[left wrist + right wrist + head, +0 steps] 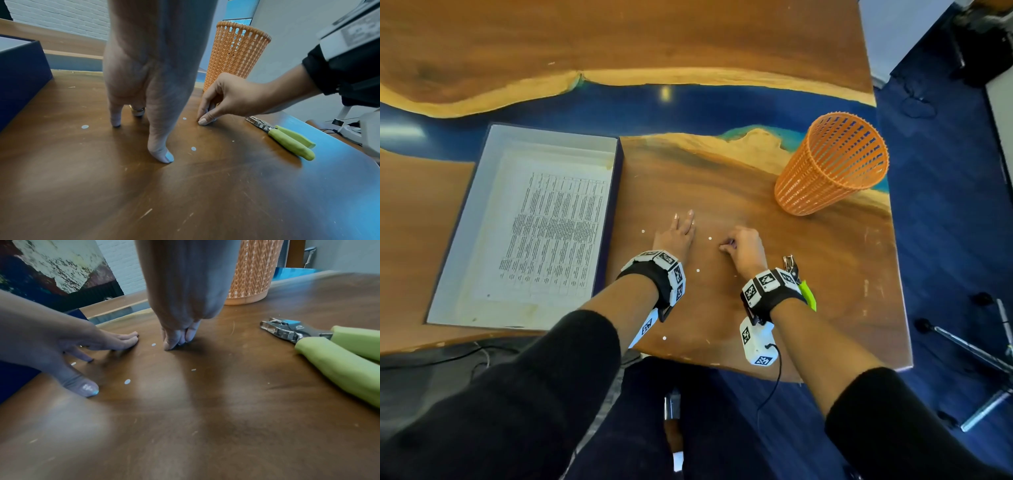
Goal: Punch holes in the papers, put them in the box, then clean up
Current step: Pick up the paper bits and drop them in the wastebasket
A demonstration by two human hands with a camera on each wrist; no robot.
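Note:
A dark blue box [619, 178] lies open at the left with printed papers [551, 233] flat inside. Several small white paper dots [710, 238] are scattered on the wooden table between and around my hands. My left hand [681, 226] rests on the table beside the box with straight, spread fingers, holding nothing; a dot [193, 148] lies by its thumb. My right hand [727, 245] has its fingertips bunched on the tabletop, pinching paper dots [211, 109]. The green-handled hole punch [796, 274] lies on the table just right of my right wrist.
An orange mesh basket [832, 164] stands upright at the table's far right, near the edge. The table's right and near edges are close to my right arm. A cable hangs from the right wrist camera [756, 342]. Tripod legs stand on the blue floor at right.

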